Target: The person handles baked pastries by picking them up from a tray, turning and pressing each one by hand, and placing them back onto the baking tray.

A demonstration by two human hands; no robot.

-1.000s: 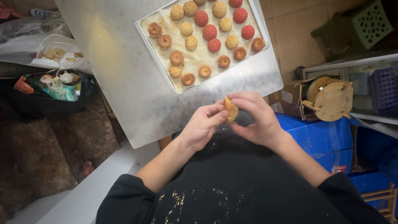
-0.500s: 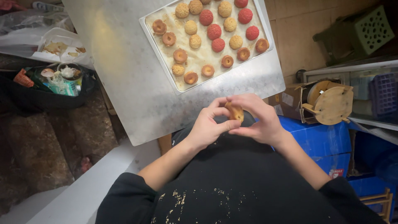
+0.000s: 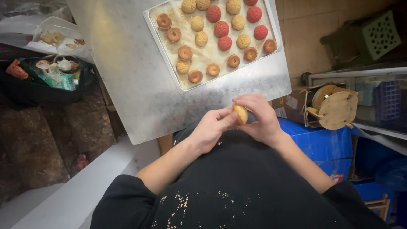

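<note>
Steel table; hands half-hide 1 pastry.

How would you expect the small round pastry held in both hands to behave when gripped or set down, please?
The pastry looks crumbly, so a firm grip from the left hand or right hand may break it. Crumbs on the apron suggest shedding. Being rounded, it could roll on the metal table.

You hold a small golden pastry between both hands, just off the near edge of the metal table. Your left hand pinches it from the left with fingers curled; your right hand wraps it from the right. A baking tray sits toward the table's far right corner, lined with paper and carrying golden, ring-topped and red pastries.
</note>
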